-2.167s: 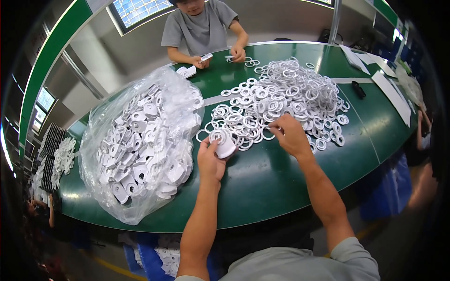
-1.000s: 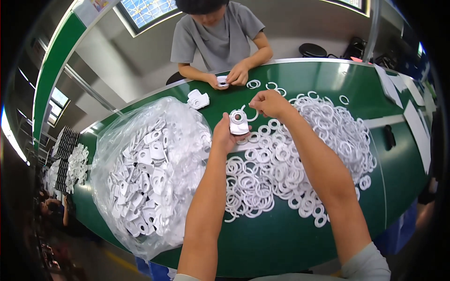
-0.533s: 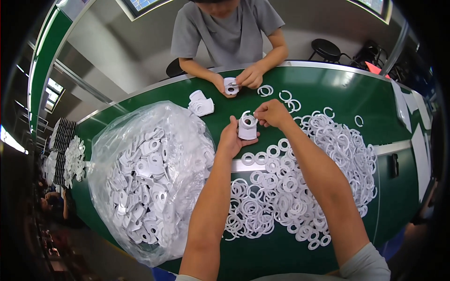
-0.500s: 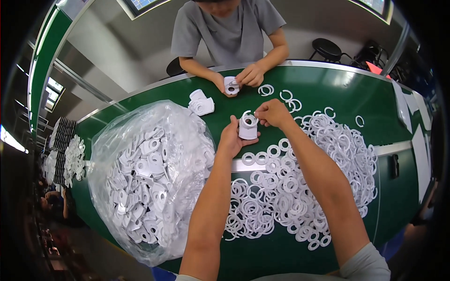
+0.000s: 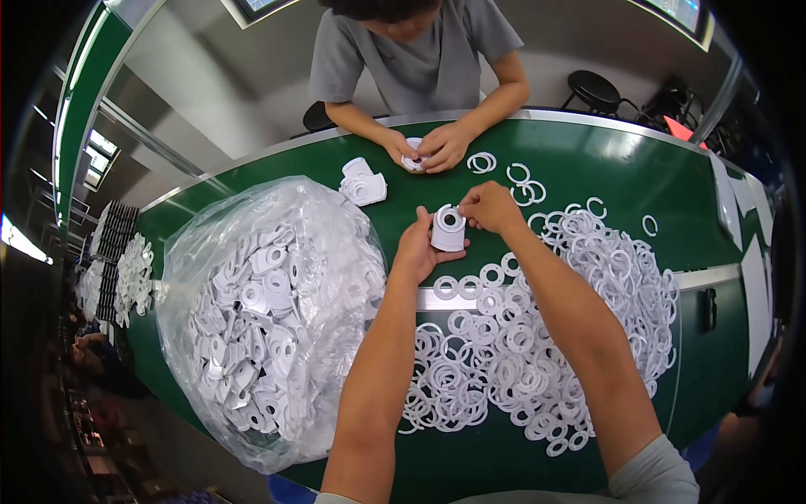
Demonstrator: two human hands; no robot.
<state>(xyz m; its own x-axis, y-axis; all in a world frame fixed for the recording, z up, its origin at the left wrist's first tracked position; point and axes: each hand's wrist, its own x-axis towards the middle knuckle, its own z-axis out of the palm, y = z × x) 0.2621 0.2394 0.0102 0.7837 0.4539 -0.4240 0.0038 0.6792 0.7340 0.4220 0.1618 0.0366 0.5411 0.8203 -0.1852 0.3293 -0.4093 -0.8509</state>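
My left hand (image 5: pixel 414 249) holds a white plastic plate (image 5: pixel 449 243) with a rounded top and a dark round hole. Over the upper part of the plate lies a white open ring (image 5: pixel 440 218), around the hole. The fingertips of my right hand (image 5: pixel 490 207) pinch together at the ring's right side; whether the ring is fully seated I cannot tell. Close by my right forearm is a heap of white split rings (image 5: pixel 609 269). Flat white washers (image 5: pixel 520 338) spread below it, partly hidden by that forearm.
A large clear plastic bag (image 5: pixel 180 290) full of white plates stands left of my left arm. Across the green table (image 5: pixel 579 160), a co-worker's hands (image 5: pixel 441 149) hold a similar part. Two stacked plates (image 5: pixel 363 188) and several loose rings (image 5: pixel 526 185) lie between us.
The ring, raised at the plate's top before, now lies flatter around the hole. My right fingers stay at its side. The co-worker's hands have closed in around their part.
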